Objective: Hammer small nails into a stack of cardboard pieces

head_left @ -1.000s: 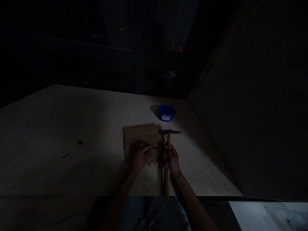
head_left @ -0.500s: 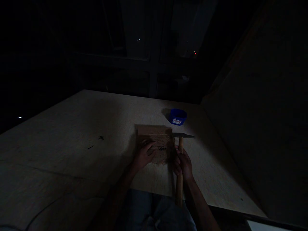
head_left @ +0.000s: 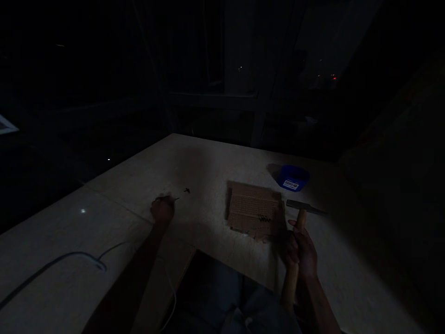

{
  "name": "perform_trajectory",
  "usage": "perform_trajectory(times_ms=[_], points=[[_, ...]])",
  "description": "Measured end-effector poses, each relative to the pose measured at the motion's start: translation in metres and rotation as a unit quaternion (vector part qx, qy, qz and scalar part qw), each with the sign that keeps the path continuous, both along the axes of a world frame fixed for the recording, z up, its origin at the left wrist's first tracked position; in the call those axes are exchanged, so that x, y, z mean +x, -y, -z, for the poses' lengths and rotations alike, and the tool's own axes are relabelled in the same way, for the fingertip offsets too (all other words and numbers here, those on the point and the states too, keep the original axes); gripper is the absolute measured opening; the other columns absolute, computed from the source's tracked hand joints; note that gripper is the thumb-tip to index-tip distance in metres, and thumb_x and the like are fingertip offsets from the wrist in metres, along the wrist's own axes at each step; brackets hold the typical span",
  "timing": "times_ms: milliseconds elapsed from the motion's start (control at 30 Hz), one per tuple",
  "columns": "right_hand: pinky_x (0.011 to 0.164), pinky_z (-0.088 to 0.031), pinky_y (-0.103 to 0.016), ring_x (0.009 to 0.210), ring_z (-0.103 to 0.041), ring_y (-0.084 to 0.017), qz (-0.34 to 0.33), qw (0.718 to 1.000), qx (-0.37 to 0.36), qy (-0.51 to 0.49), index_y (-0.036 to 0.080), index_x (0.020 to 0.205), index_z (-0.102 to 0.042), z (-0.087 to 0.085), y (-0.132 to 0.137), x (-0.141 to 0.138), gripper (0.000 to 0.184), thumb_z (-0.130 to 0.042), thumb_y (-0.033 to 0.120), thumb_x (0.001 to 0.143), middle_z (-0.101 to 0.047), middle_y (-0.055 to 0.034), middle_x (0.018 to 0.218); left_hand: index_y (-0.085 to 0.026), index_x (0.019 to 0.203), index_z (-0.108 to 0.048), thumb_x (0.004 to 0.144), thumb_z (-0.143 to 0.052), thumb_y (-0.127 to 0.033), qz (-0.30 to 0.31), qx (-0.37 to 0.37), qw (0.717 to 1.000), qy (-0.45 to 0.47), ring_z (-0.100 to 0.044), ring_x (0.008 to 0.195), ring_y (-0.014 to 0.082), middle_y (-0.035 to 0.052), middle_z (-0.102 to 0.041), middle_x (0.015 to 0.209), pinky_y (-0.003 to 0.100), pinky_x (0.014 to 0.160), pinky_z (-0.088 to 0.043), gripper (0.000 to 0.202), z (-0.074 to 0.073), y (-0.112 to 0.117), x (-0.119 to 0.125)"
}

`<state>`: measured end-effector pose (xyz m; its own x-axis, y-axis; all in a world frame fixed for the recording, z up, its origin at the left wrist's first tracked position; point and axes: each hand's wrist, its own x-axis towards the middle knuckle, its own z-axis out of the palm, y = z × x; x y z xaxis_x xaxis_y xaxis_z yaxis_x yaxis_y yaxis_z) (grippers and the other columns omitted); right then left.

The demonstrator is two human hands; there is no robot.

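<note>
My right hand (head_left: 302,253) is closed around the wooden handle of a hammer (head_left: 301,218), its metal head pointing away from me just right of the cardboard. Over at the left, my left hand (head_left: 163,209) rests low on the table with its fingers curled. A thin dark nail-like piece (head_left: 176,199) sticks out at the fingertips; the hand hides the rest. Just beyond lies a small cluster of dark pieces (head_left: 187,190). The piece of corrugated cardboard (head_left: 252,206) lies flat, untouched by the left hand, and shows several short dark spikes or marks in a row (head_left: 264,218).
A blue plastic tub (head_left: 294,178) with a white label stands behind the hammer head. Cables (head_left: 74,253) run over the pale table (head_left: 215,162) at the lower left. Dark window frames rise behind the table's far edge. The light is very dim.
My left hand has left the cardboard and moved left to the small dark pieces. The view has swung left. My right hand still grips the hammer beside the cardboard.
</note>
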<state>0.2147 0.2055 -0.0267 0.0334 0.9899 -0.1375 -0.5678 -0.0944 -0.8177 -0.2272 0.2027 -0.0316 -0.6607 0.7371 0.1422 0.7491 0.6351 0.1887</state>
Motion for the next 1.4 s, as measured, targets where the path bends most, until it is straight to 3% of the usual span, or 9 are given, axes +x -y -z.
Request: perform_trajectory(times_ms=[167, 333, 400, 500, 567, 667, 833, 1067, 1400], points=[[0.022, -0.031, -0.015, 0.026, -0.023, -0.003, -0.008, 1.000, 0.003, 0.008, 0.024, 0.108, -0.062, -0.001, 0.000, -0.001, 0.033, -0.073, 0.039, 0.081, -0.038, 0.0135, 0.048, -0.016, 0.100, -0.076, 0.088, -0.044, -0.021, 0.071, 0.002, 0.997, 0.037, -0.065, 0.102, 0.0283, 0.0169, -0.070, 0.111, 0.035, 0.086, -0.051, 0.034, -0.006, -0.005, -0.012], [0.021, -0.030, -0.015, 0.025, -0.023, -0.003, -0.005, 1.000, 0.001, 0.001, 0.024, 0.107, -0.060, 0.000, -0.004, -0.001, 0.034, -0.073, 0.039, 0.080, -0.038, 0.0142, 0.048, -0.019, 0.086, -0.073, 0.086, -0.051, -0.029, 0.139, 0.126, 0.969, 0.162, -0.070, 0.093, 0.0234, 0.0091, -0.076, 0.099, 0.033, 0.087, -0.053, 0.024, -0.014, -0.015, 0.006], [0.021, -0.029, -0.015, 0.025, -0.023, -0.003, -0.008, 1.000, -0.003, -0.001, 0.024, 0.107, -0.059, 0.003, -0.006, 0.000, 0.035, -0.074, 0.039, 0.080, -0.040, 0.0145, 0.048, -0.021, 0.078, -0.071, 0.082, -0.059, -0.036, 0.188, 0.183, 0.936, 0.235, -0.070, 0.090, 0.0232, 0.0074, -0.077, 0.093, 0.034, 0.088, -0.055, 0.021, -0.018, -0.020, 0.028], [0.020, -0.029, -0.015, 0.025, -0.024, -0.004, -0.003, 1.000, -0.002, -0.003, 0.023, 0.108, -0.058, 0.007, -0.008, -0.001, 0.037, -0.074, 0.039, 0.079, -0.040, 0.0150, 0.047, -0.019, 0.078, -0.072, 0.071, -0.071, -0.048, 0.248, 0.251, 0.857, 0.375, -0.072, 0.089, 0.0252, 0.0097, -0.078, 0.092, 0.037, 0.083, -0.057, 0.030, -0.029, -0.027, 0.071], [0.020, -0.030, -0.015, 0.025, -0.024, -0.003, -0.004, 1.000, 0.000, -0.003, 0.023, 0.108, -0.057, 0.008, -0.009, -0.001, 0.038, -0.074, 0.040, 0.079, -0.040, 0.0153, 0.048, -0.016, 0.078, -0.072, 0.065, -0.077, -0.050, 0.266, 0.250, 0.808, 0.462, -0.073, 0.089, 0.0277, 0.0129, -0.078, 0.094, 0.039, 0.080, -0.058, 0.036, -0.037, -0.032, 0.101], [0.020, -0.030, -0.015, 0.025, -0.023, -0.003, -0.009, 1.000, 0.001, -0.008, 0.023, 0.109, -0.056, 0.009, -0.009, -0.001, 0.039, -0.074, 0.041, 0.079, -0.041, 0.0154, 0.048, -0.016, 0.077, -0.073, 0.062, -0.079, -0.047, 0.284, 0.192, 0.778, 0.526, -0.073, 0.084, 0.0265, 0.0117, -0.078, 0.089, 0.037, 0.075, -0.058, 0.035, -0.045, -0.041, 0.138], [0.020, -0.030, -0.016, 0.025, -0.025, -0.004, -0.022, 1.000, -0.007, -0.011, 0.022, 0.108, -0.055, 0.006, -0.010, -0.001, 0.041, -0.076, 0.041, 0.078, -0.042, 0.0152, 0.046, -0.016, 0.087, -0.074, 0.070, -0.071, -0.046, 0.300, 0.171, 0.771, 0.535, -0.072, 0.077, 0.0223, 0.0086, -0.078, 0.084, 0.032, 0.068, -0.058, 0.035, -0.029, -0.053, 0.185], [0.020, -0.029, -0.016, 0.023, -0.027, -0.004, -0.020, 1.000, -0.011, 0.014, 0.022, 0.107, -0.053, 0.009, -0.012, -0.003, 0.041, -0.073, 0.044, 0.078, -0.043, 0.0156, 0.045, -0.020, 0.094, -0.075, 0.085, -0.058, -0.033, 0.411, 0.165, 0.791, 0.422, -0.072, 0.088, 0.0192, 0.0041, -0.078, 0.092, 0.030, 0.080, -0.057, 0.023, 0.003, -0.051, 0.236], [0.021, -0.030, -0.017, 0.023, -0.033, -0.006, -0.030, 0.997, -0.037, 0.056, 0.021, 0.110, -0.053, 0.016, -0.013, -0.007, 0.044, -0.070, 0.046, 0.078, -0.047, 0.0144, 0.046, -0.024, 0.099, -0.077, 0.090, -0.058, -0.032, 0.455, 0.141, 0.802, 0.361, -0.073, 0.088, 0.0196, 0.0042, -0.078, 0.096, 0.031, 0.081, -0.058, 0.022, 0.023, -0.054, 0.241]])
